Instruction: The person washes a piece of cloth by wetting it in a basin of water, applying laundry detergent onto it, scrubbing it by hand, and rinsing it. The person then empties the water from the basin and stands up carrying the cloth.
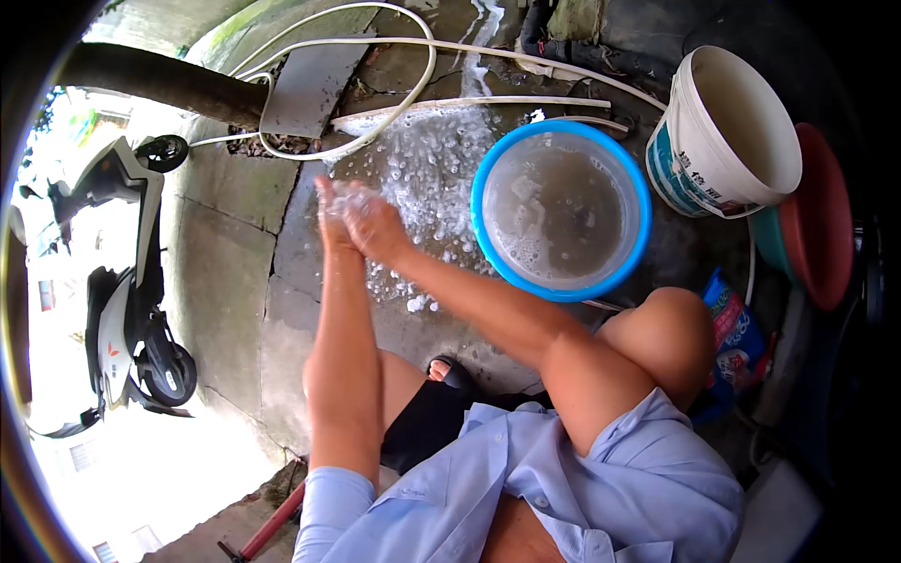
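Both forearms reach out over the wet concrete, left of a blue-rimmed basin (481, 237) that holds cloudy, sudsy water. My left hand (332, 214) and my right hand (377, 228) are pressed together at the palms. Something wet and shiny, perhaps suds or water, lies about the fingers; motion blur hides its shape and how the fingers are bent. White foam (436, 178) is spread on the ground just right of the hands.
A pale hose (427, 42) loops behind the hands. At right stand a white bucket (683, 141), a red basin (821, 220) and a blue packet (737, 328). A scooter (127, 291) is at left, near a trunk (164, 83).
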Motion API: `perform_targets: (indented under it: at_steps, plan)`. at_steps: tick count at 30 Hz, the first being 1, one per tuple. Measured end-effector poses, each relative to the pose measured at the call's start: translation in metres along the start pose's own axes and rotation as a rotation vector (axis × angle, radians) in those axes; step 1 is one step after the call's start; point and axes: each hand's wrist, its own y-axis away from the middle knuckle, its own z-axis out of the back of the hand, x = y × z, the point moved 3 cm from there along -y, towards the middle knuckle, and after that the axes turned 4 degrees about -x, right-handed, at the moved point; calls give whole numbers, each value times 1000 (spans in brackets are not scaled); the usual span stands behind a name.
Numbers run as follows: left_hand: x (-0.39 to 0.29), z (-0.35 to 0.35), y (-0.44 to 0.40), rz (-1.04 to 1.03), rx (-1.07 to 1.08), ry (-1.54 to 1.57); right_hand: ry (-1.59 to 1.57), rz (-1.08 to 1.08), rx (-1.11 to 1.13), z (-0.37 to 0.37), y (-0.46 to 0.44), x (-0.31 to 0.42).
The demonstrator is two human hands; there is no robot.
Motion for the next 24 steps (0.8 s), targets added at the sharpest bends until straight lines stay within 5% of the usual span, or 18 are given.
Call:
perform_targets:
  at_steps: [3,5,7,10,13,14,16,17,19,20,23,24]
  plan:
    - [3,4,12,-91,-225,709,112,170,-41,-10,-1,6]
    - [25,-14,22,-124,-815,-268,285,30,53,-1,-28,-21]
    - [56,-44,12,-103,-781,-503,318,69,48,19,-45,-54]
    - [28,-57,9,-132,-677,-434,157,-118,-4,-5,-25,-77]
    - [-24,11,9,41,137,193,84,47,-54,-11,-18,-45]
    - [-34,49,24,-48,-23,555,55,94,-70,-12,-13,-30]
    - [1,-18,20,-120,-360,-168,-4,206,-114,-11,-15,-15]
    - [28,-49,19,-187,-861,-429,136,363,-111,4,-29,-32]
    - [66,-85,7,-170,-707,-478,211,-48,-355,23,-55,-68]
    - [61,-50,10,-116,-658,-493,399,17,-128,17,-60,-104]
    - [21,-65,8,-141,-804,-522,34,-417,270,5,-23,-47]
    - [19,-62,4,-124,-741,-428,-53,-234,148,10,-6,-3]
